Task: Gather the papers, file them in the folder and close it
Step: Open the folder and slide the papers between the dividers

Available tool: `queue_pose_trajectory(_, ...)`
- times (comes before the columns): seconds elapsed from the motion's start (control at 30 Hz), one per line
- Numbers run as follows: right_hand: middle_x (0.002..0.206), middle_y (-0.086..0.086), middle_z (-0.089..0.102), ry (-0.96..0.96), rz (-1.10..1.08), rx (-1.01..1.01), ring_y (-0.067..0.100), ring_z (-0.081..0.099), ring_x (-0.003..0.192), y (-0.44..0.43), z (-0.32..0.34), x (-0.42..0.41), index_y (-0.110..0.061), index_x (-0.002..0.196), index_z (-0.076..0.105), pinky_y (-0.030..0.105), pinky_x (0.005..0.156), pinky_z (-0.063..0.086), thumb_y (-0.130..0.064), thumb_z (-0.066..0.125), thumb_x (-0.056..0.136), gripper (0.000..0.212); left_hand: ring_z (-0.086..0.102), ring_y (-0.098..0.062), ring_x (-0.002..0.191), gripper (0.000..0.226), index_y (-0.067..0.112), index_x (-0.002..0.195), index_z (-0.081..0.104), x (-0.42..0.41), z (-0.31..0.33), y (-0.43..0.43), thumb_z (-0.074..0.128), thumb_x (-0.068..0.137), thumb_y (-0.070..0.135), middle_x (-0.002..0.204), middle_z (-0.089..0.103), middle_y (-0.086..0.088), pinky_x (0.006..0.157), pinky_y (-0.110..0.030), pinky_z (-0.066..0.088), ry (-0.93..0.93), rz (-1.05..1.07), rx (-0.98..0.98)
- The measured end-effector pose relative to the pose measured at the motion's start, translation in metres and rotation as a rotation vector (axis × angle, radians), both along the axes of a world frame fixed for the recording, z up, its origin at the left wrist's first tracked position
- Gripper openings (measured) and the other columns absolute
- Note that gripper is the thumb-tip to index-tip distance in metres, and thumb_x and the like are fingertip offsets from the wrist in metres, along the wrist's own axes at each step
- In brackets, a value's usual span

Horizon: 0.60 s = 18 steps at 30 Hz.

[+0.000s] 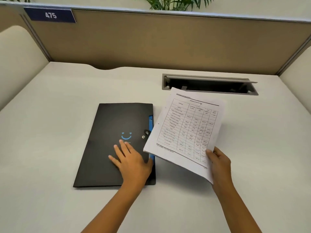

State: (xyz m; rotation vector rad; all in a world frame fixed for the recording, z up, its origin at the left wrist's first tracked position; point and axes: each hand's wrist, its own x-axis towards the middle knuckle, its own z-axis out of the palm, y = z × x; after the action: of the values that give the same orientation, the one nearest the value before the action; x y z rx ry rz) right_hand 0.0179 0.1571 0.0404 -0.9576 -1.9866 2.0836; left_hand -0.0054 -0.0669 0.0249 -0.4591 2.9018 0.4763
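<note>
A black folder with a blue smile mark and blue inner edge lies flat and closed on the desk, its snap flap at the right side. My left hand rests flat on the folder's cover, fingers spread, thumb at the right edge. My right hand pinches the lower right corner of a stack of white papers printed with a table. The stack is lifted off the desk, tilted, and its left edge overlaps the folder's right edge.
The white desk has an open grey cable tray slot at the back right, just behind the papers. A tan partition wall with a "475" sign closes off the back. Cream side panels stand left and right.
</note>
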Motion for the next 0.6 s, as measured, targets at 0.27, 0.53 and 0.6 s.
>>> queue_pose_trajectory(0.27, 0.106, 0.0, 0.072, -0.016, 0.003, 0.027, 0.023, 0.068, 0.096, 0.001, -0.001, 0.001, -0.017, 0.109, 0.067, 0.04, 0.087, 0.054, -0.013, 0.051, 0.093, 0.023, 0.019, -0.046, 0.141, 0.061, -0.004, 0.147, 0.011, -0.008, 0.017, -0.002, 0.036, 0.099, 0.024, 0.157, 0.015, -0.02, 0.11, -0.061, 0.025, -0.192, -0.032, -0.08)
queue_pose_trajectory(0.53, 0.096, -0.012, 0.071, 0.044, 0.009, 0.124, 0.019, 0.069, 0.093, -0.01, 0.011, 0.004, -0.029, 0.094, 0.066, 0.039, 0.084, 0.055, -0.014, 0.049, 0.094, 0.022, 0.059, -0.028, 0.089, 0.019, 0.002, 0.112, 0.052, -0.003, 0.07, -0.029, 0.045, 0.095, 0.004, 0.101, 0.059, -0.008, 0.076, -0.033, 0.049, 0.065, -0.086, -0.008)
queue_pose_trajectory(0.6, 0.097, -0.01, 0.071, 0.051, 0.003, 0.172, 0.021, 0.068, 0.094, -0.013, 0.013, 0.004, -0.029, 0.094, 0.066, 0.041, 0.087, 0.055, -0.016, 0.05, 0.094, 0.021, 0.042, -0.023, 0.064, 0.023, 0.007, 0.076, 0.047, -0.003, 0.082, -0.041, 0.036, 0.096, 0.009, 0.062, 0.04, 0.0, 0.057, -0.032, 0.035, 0.154, -0.038, 0.128)
